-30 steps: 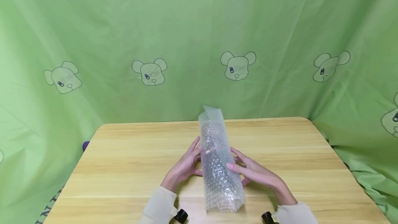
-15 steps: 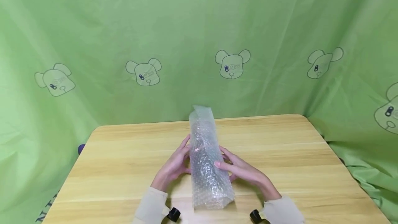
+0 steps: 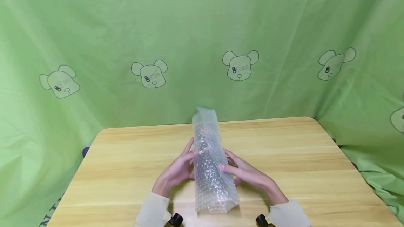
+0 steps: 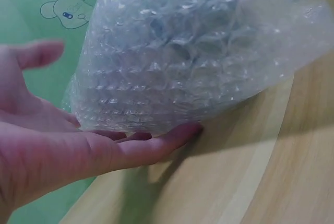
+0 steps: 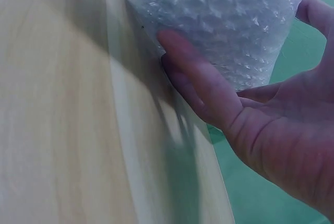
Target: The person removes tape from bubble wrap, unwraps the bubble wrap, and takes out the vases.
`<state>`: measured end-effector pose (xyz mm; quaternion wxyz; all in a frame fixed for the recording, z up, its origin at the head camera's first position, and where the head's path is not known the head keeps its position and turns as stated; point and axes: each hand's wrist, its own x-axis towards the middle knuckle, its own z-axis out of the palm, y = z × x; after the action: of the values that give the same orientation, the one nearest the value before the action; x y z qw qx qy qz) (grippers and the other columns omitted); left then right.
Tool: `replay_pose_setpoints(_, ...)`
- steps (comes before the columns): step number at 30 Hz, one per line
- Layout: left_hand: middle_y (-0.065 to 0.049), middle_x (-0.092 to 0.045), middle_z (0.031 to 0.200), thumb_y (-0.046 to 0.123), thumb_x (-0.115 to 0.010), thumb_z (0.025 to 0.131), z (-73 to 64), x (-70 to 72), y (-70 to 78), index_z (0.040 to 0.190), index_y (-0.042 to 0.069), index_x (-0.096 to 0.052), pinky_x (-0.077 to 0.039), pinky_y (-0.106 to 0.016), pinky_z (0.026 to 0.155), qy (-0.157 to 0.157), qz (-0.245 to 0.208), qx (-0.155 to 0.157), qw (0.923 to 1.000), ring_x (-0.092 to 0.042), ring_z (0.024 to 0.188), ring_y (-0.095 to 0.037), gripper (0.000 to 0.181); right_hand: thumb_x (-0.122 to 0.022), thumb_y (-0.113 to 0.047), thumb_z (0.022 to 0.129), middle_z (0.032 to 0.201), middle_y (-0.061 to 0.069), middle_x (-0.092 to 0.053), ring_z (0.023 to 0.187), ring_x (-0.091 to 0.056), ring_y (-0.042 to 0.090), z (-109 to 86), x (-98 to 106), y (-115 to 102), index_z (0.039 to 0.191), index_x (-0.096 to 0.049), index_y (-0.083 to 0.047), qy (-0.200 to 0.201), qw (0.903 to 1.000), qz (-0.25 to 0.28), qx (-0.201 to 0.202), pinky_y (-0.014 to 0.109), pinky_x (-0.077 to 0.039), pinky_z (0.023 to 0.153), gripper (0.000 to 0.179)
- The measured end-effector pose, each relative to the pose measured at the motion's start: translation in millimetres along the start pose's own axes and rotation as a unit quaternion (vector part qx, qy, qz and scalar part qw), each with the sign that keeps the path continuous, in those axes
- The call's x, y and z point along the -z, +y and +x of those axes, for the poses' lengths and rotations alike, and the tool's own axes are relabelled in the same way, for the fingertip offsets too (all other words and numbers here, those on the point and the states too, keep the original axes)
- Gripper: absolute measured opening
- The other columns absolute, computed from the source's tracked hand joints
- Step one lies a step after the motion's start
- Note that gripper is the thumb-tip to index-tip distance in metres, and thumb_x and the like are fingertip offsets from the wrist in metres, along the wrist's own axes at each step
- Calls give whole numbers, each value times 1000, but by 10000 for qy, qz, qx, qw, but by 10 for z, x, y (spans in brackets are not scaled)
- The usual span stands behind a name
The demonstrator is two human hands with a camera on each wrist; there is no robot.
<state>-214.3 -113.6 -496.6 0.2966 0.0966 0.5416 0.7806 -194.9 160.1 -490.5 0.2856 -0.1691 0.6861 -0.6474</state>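
Note:
A long package in clear bubble wrap (image 3: 209, 171) lies lengthwise between both hands in the head view, its far end reaching past the table's back edge. Something greyish shows faintly inside; its kind cannot be told. From the left side, my left hand (image 3: 175, 171) holds the package, with fingers under its edge. In the left wrist view, some fingers (image 4: 151, 148) support the wrap (image 4: 177, 57) from below and one digit stands apart from it. On the other side my right hand (image 3: 249, 173) grips the package, one digit on top and others at its side and underneath.
A wood-grain table (image 3: 300, 150) spreads beneath the package. Behind and beside it hangs a green curtain (image 3: 189, 27) printed with mouse-like heads. Small black devices (image 3: 176, 219) are worn at both wrists. A purple object (image 3: 85, 151) peeks out past the table's left edge.
Package and both hands have shifted a little to the left since a second ago. The head view has also swayed slightly. Both hands keep their hold on the package.

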Motion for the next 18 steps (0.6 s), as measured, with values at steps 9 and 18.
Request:
replay_pose_setpoints(9,-20,-14,167,8,-78,87,30,-68,-75,162,39,15,-41,-67,108,-158,-211,-155,9995,-43,140,-44,123,-56,-30,105,160,33,-24,115,-64,36,-60,44,-42,166,-5,-17,-57,9999,-117,-77,54,-62,82,80)
replay_pose_setpoints(18,-18,-19,167,2,-76,86,86,-148,-94,163,41,9,-45,-63,106,-75,-386,-150,9991,-50,135,-41,121,-55,-29,106,159,35,-23,117,-63,37,-134,121,-67,166,-4,-13,-127,9995,-261,-129,52,-62,83,80)
